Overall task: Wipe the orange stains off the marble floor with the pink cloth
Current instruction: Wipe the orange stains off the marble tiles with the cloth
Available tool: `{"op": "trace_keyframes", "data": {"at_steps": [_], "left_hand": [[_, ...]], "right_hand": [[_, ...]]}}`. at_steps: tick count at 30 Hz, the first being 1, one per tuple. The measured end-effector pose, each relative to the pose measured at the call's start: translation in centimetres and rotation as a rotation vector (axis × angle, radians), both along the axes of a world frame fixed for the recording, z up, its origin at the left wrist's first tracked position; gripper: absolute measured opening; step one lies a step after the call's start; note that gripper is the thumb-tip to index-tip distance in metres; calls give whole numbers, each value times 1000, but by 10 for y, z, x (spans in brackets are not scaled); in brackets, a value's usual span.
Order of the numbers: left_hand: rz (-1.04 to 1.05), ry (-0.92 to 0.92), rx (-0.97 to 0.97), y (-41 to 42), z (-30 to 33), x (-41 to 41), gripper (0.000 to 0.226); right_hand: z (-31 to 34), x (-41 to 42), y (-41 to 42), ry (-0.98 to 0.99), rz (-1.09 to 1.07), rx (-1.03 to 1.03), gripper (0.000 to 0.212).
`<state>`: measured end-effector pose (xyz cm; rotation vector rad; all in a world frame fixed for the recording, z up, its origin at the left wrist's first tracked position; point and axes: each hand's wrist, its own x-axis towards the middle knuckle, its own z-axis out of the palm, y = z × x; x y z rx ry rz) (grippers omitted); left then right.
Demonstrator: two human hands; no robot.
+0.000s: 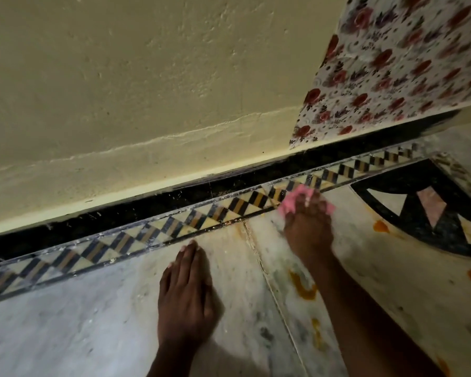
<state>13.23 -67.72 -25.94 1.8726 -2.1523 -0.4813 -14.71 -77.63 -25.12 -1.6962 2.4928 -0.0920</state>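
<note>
Right now the right hand point(307, 227) presses the bunched pink cloth point(297, 198) onto the floor border point(174, 227).

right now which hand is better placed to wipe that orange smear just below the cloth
The right hand. It already grips the pink cloth at the patterned border, and the orange stain lies beside its forearm. The left hand lies flat on the marble floor, holding nothing.

— Where's the pink cloth point(297, 198)?
— Bunched up at one o'clock, on the patterned border's edge.
— And the orange stains point(305, 288)?
— Streaks on the pale marble floor point(79, 322) at four o'clock, another blob at three.
</note>
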Motion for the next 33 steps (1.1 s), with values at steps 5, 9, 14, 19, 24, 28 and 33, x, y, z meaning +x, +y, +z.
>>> {"op": "trace_keyframes", "data": {"at_steps": [5,9,14,19,24,28,33], "left_hand": [[10,-12,-19,-1,-5,-1,68],[75,-25,-16,-1,-2,0,70],[158,-92,30,-3,4,-6,77],[156,-131,60,-6,-2,-3,80],[150,-140,9,-6,-4,-3,77],[129,-139,-28,-4,-6,-2,77],[117,-121,-23,-5,-3,-2,78]], "right_hand": [[8,73,-42,-177,-175,14,73],[5,108,15,-238,648,38,62],[4,45,11,-226,364,27,51],[1,114,-25,-233,59,25,58],[3,131,6,-220,722,48,59],[-1,42,-16,-162,492,43,53],[-17,-23,27,-20,-209,-150,51]]}}
